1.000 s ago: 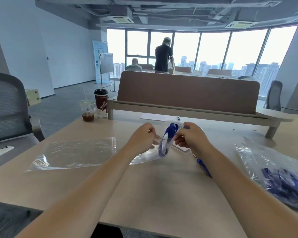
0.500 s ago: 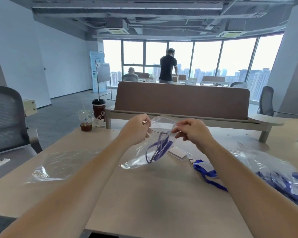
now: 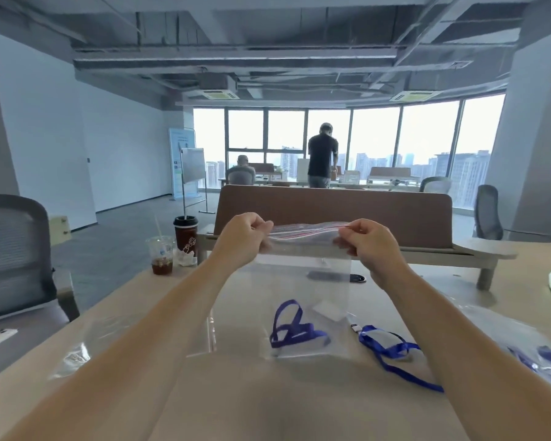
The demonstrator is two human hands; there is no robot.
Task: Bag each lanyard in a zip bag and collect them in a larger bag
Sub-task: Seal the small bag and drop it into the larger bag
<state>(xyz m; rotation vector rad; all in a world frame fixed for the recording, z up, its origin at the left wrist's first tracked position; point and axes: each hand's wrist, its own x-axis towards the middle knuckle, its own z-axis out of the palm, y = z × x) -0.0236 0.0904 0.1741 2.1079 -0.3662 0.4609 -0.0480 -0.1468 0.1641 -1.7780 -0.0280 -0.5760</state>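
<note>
I hold a clear zip bag (image 3: 303,281) upright above the table. My left hand (image 3: 242,238) pinches the left end of its red zip strip, and my right hand (image 3: 368,245) pinches the right end. A blue lanyard (image 3: 291,329) lies bunched at the bottom of this bag. A second blue lanyard (image 3: 395,351) lies loose on the table to the right. A larger clear bag (image 3: 86,348) lies flat at the left, partly hidden by my left forearm.
A plastic bag holding several blue lanyards (image 3: 541,361) lies at the right edge. An iced drink cup (image 3: 161,257) and a dark coffee cup (image 3: 186,238) stand at the far left corner. A desk divider (image 3: 331,211) runs behind; a grey chair (image 3: 13,259) stands left.
Both hands lifted the zip bag and moved apart along its top. The lanyard dropped to the bottom of the bag, which now hangs straight.
</note>
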